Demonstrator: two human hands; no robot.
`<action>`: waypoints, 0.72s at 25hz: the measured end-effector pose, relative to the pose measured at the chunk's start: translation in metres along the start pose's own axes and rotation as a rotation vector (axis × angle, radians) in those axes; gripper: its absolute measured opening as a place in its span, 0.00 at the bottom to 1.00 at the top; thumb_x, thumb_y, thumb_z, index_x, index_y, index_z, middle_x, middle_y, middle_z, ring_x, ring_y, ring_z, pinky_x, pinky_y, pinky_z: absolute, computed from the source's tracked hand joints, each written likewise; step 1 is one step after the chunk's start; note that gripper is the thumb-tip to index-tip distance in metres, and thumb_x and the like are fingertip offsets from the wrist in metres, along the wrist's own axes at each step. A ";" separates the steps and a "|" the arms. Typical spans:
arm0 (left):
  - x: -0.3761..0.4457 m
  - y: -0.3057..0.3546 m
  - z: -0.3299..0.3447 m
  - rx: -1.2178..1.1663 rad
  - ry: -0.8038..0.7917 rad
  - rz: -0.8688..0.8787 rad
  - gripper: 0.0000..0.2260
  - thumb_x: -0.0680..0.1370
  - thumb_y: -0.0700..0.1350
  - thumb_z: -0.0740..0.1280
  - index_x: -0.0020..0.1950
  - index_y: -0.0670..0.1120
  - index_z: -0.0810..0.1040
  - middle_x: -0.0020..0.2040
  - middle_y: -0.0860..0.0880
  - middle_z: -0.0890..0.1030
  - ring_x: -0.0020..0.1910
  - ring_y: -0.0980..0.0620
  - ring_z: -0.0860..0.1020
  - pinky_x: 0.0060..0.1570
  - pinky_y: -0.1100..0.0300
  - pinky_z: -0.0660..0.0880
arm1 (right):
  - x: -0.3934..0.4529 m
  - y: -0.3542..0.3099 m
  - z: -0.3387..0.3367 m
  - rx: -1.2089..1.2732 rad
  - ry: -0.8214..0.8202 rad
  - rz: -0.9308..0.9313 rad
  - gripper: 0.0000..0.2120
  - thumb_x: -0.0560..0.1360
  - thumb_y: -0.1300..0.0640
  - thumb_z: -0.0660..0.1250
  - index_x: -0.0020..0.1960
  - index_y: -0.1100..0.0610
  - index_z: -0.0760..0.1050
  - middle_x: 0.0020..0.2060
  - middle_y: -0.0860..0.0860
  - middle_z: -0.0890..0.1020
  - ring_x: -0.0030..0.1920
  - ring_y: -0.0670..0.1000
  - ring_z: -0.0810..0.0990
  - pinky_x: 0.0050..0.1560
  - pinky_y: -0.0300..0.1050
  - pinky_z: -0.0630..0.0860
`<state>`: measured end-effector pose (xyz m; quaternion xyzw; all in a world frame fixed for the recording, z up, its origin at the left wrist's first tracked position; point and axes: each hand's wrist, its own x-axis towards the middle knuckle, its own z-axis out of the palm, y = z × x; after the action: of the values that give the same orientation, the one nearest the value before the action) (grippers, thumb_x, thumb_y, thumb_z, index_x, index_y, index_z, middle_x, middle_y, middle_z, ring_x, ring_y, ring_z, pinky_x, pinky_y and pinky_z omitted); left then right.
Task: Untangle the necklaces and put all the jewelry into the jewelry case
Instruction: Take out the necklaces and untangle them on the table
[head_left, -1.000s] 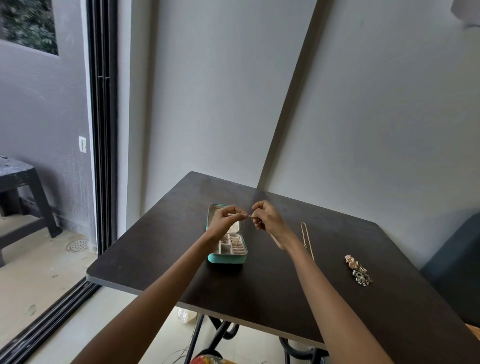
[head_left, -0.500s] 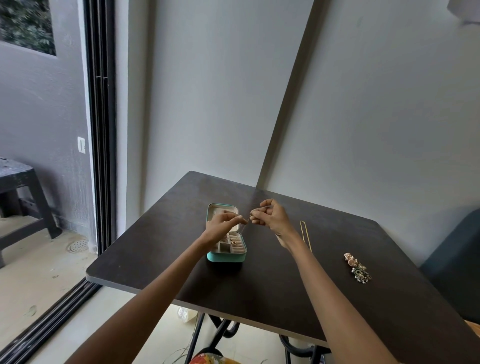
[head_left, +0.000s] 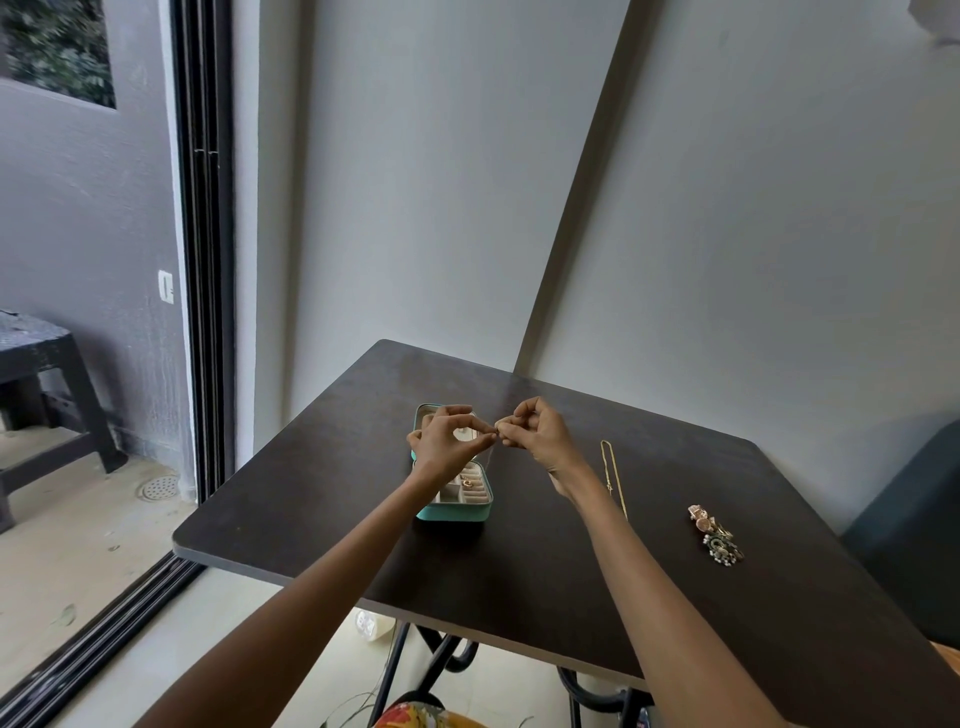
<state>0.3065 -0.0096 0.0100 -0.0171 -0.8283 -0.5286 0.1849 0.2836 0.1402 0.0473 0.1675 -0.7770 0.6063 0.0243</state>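
Note:
An open teal jewelry case (head_left: 453, 512) sits on the dark table (head_left: 519, 561), with small gold pieces in its cream compartments. Above it my left hand (head_left: 447, 441) and my right hand (head_left: 540, 434) meet fingertip to fingertip, each pinching a thin necklace chain (head_left: 491, 457) whose faint loop hangs down toward the case. A gold necklace (head_left: 613, 478) lies stretched on the table right of my right wrist. Farther right lies a small heap of earrings and rings (head_left: 714, 535).
The table's far corner meets two grey walls. A sliding door frame (head_left: 202, 260) stands at the left, with a dark stool (head_left: 41, 374) on the balcony outside. A dark seat (head_left: 914, 545) is at the right edge.
My hands stay together over the case; the right hand's fingers have shifted slightly on the chain. The view has barely moved.

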 end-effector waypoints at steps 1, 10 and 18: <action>0.000 -0.001 0.000 -0.020 0.007 -0.004 0.05 0.70 0.53 0.73 0.38 0.61 0.78 0.63 0.54 0.74 0.65 0.53 0.68 0.64 0.44 0.59 | 0.000 0.000 0.001 0.002 0.000 -0.002 0.10 0.74 0.68 0.68 0.45 0.58 0.67 0.40 0.55 0.81 0.39 0.49 0.80 0.42 0.39 0.79; 0.004 -0.004 -0.008 -0.116 -0.012 -0.061 0.06 0.67 0.53 0.72 0.33 0.57 0.77 0.59 0.56 0.75 0.63 0.53 0.71 0.67 0.44 0.59 | -0.001 0.001 -0.004 -0.018 0.104 0.013 0.12 0.73 0.69 0.68 0.43 0.57 0.67 0.41 0.59 0.80 0.37 0.50 0.79 0.39 0.37 0.79; 0.000 -0.016 -0.012 -0.143 -0.001 -0.121 0.09 0.74 0.47 0.68 0.33 0.50 0.76 0.38 0.56 0.79 0.41 0.59 0.75 0.55 0.54 0.59 | 0.001 -0.001 -0.007 0.001 0.185 0.055 0.11 0.74 0.67 0.67 0.43 0.55 0.66 0.36 0.54 0.78 0.35 0.49 0.78 0.44 0.44 0.77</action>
<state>0.3062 -0.0273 0.0010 0.0197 -0.7881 -0.5966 0.1504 0.2821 0.1463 0.0506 0.0891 -0.7754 0.6201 0.0792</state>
